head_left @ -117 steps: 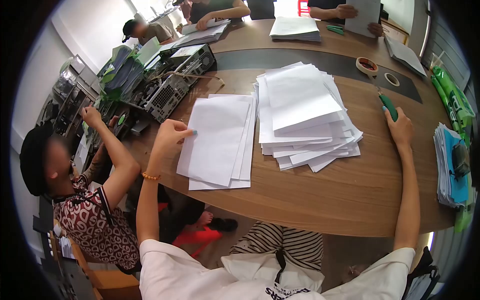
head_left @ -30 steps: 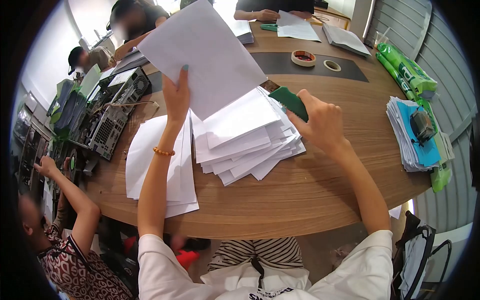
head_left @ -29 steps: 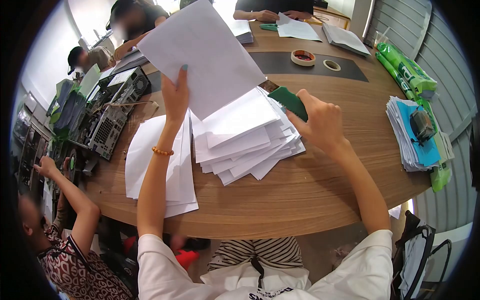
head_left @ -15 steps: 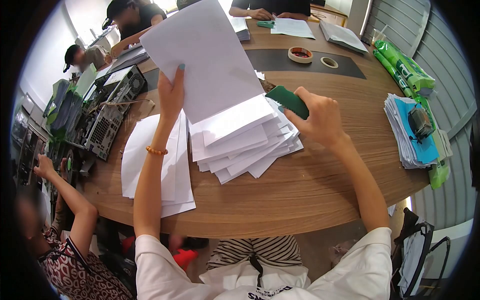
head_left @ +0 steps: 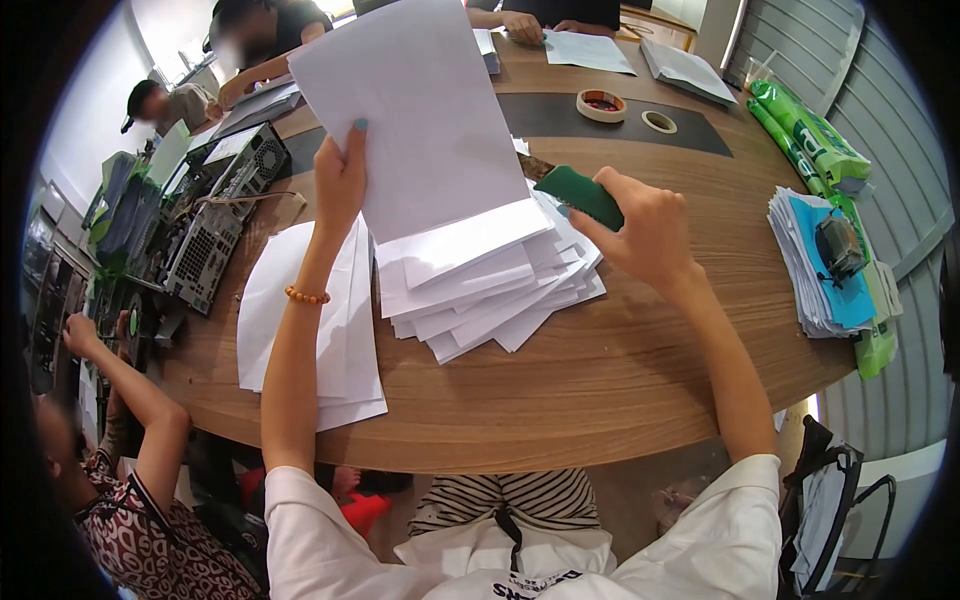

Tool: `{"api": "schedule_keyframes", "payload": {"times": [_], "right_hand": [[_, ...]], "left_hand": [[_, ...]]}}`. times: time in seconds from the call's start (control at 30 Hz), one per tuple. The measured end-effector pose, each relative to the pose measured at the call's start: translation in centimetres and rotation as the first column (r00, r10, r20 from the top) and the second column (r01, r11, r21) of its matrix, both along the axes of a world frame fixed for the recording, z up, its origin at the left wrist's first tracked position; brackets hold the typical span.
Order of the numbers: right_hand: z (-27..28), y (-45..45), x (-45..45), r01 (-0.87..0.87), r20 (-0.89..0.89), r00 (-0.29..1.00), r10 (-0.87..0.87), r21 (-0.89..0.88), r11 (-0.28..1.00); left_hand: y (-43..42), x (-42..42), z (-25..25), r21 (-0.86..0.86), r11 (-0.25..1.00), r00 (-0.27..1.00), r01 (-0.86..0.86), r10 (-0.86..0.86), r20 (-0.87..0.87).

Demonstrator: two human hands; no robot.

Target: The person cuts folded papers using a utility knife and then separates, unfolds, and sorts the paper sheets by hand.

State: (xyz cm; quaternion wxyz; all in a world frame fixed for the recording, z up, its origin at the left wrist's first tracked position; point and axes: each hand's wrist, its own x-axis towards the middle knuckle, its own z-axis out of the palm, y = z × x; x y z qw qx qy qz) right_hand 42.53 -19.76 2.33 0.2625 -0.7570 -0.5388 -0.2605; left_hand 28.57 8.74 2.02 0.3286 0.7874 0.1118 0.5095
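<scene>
My left hand (head_left: 342,180) is closed on a large white paper sheet (head_left: 430,120), held up with the thumb on its near face and the other fingers hidden behind. Below the sheet's lower edge lies an untidy stack of folded white papers (head_left: 470,290). My right hand (head_left: 645,230) grips a flat green piece (head_left: 582,197) with a rough lower edge, just right of the sheet and above the stack's right side. I cannot tell exactly what that piece is. Loose white sheets (head_left: 350,350) lie beside the stack, partly behind my left forearm.
Two tape rolls, one larger (head_left: 601,106) and one smaller (head_left: 659,122), lie on the dark inlay. An opened computer case (head_left: 215,220) stands at left. Green packs (head_left: 815,135) and a paper pile (head_left: 810,265) line the right edge. Other people sit at the far side and left.
The green piece in my right hand has shifted slightly right and tilted. My left hand still holds the sheet up. A co-worker's hand across the table now covers the small green object there.
</scene>
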Motion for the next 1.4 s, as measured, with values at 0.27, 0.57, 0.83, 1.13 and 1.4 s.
{"api": "schedule_keyframes", "payload": {"times": [0.27,0.57,0.83,1.13,1.4], "right_hand": [[0.1,-0.4,1.5,0.067,0.065,0.995,-0.072,0.065,0.996],[0.4,-0.5,1.1,-0.023,0.052,0.998,0.025,-0.037,0.999],[0.8,-0.8,1.3,-0.015,0.015,1.000,0.016,-0.045,0.999],[0.9,-0.7,0.7,-0.050,-0.048,0.998,0.045,-0.118,0.992],[0.6,-0.5,0.5,-0.076,0.014,0.997,0.077,-0.056,0.996]], "left_hand": [[0.6,0.0,-0.1,-0.007,0.999,0.990,-0.033,0.033,0.136],[0.3,-0.5,0.1,-0.041,0.999,0.999,-0.035,0.036,0.005],[-0.6,-0.4,0.5,-0.104,0.991,0.995,0.086,-0.091,-0.044],[-0.4,-1.0,0.7,-0.292,0.955,0.976,0.049,-0.109,-0.191],[-1.4,-0.2,0.4,-0.509,0.790,0.936,0.342,-0.336,0.107]]}}
